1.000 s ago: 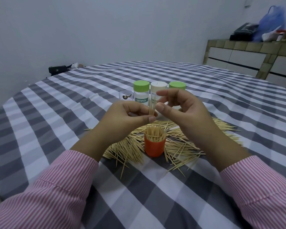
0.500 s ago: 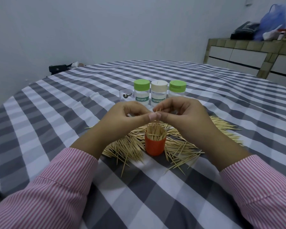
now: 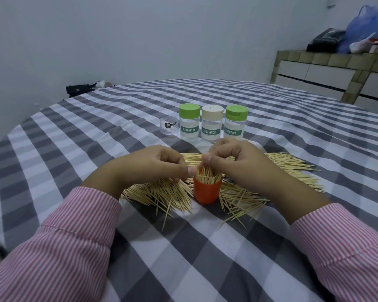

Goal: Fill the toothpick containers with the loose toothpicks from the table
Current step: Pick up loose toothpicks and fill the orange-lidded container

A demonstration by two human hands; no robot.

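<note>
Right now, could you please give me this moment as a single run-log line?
step: loading orange container | left hand: at rim, grip unclear | right hand: pinching toothpicks into it | loose toothpicks: many remain | lidded jars: untouched

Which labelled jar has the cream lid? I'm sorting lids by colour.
The middle jar of the row of three; the left jar and right jar both have green lids.

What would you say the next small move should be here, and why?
Probably let the right hand release its pinched toothpicks into the orange container: their tips already sit among the standing picks, and the left hand steadies them at the rim.
</note>
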